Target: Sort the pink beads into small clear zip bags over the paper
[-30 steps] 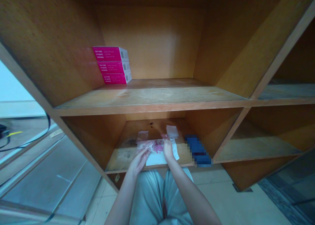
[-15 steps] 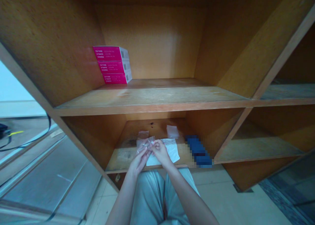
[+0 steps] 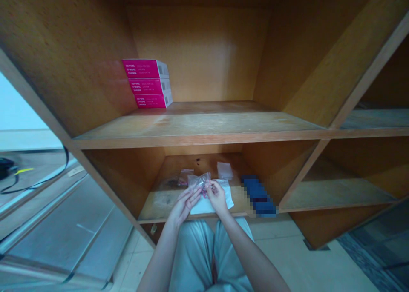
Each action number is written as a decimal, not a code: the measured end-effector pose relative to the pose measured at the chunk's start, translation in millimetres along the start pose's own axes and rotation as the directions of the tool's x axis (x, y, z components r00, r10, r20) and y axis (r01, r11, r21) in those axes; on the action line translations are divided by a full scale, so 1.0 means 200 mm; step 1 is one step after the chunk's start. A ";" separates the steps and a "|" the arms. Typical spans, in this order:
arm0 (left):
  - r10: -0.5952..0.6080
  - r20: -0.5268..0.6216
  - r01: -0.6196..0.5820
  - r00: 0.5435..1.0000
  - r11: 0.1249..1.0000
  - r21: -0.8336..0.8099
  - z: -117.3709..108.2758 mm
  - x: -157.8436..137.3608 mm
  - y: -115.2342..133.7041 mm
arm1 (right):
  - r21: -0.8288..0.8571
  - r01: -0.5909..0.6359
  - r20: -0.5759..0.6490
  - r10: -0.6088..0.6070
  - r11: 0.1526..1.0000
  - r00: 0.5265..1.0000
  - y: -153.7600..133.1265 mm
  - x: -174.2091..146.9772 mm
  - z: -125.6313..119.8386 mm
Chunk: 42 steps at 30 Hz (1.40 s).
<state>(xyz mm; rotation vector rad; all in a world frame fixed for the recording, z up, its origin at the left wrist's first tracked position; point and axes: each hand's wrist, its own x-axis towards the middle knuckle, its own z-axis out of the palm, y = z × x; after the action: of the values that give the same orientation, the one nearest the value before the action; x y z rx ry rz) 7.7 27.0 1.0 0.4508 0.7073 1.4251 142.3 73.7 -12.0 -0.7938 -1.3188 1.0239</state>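
Above a white sheet (image 3: 201, 207) on the lower shelf, both hands are at a clear plastic bag (image 3: 198, 180) with small pinkish-red pieces in or behind it. My left hand (image 3: 184, 206) is closed on the bag's near left side, fingers together along it. My right hand (image 3: 217, 196) pinches the bag's right edge, close to the red pieces. Exactly what those pieces are is too small to tell. Behind the bag to the left lies another small clear bag (image 3: 185, 177) with reddish contents. A translucent white packet (image 3: 225, 170) lies farther back to the right.
A blurred-out dark blue object (image 3: 259, 196) lies at the right of the lower shelf. Three stacked pink boxes (image 3: 147, 87) stand on the upper shelf (image 3: 204, 121), whose front edge runs above my hands. A metal-framed panel (image 3: 70, 224) is at the left.
The bag has shifted to the right and is now spread more upright between my hands. My left hand's fingers have straightened along it, and the bag behind at the left is now uncovered.
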 end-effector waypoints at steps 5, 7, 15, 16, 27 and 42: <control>-0.016 -0.030 0.016 0.999 1.000 0.012 -0.01 0.00 0.00 | 0.027 0.007 -0.085 -0.005 1.000 0.996 0.02 0.01 -0.01; -0.016 -0.026 0.016 1.000 1.000 0.014 -0.02 0.00 0.00 | 0.054 0.011 -0.093 -0.006 0.998 0.996 0.02 0.01 -0.01; -0.015 0.076 0.011 0.997 0.999 0.051 -0.01 0.01 0.00 | 0.047 0.005 -0.076 -0.002 0.999 0.997 -0.01 0.00 -0.04; -0.016 0.064 0.011 0.998 0.996 0.086 -0.01 0.01 0.00 | 0.049 0.001 -0.073 0.003 0.999 0.997 -0.01 0.00 -0.04; 0.127 -0.087 -0.112 0.988 0.980 0.164 0.01 0.01 -0.01 | 0.053 -0.032 -0.097 0.037 0.998 0.995 -0.04 0.00 -0.03; 0.248 -0.027 -0.210 0.968 0.868 0.449 0.08 0.03 -0.04 | -0.050 0.075 0.040 -0.073 0.996 0.997 -0.08 -0.01 -0.04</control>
<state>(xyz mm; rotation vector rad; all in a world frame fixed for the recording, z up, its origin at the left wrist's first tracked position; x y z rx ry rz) 24.6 34.5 7.1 0.8598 1.0852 1.5093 152.8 66.9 0.3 -0.7623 -1.4020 0.9537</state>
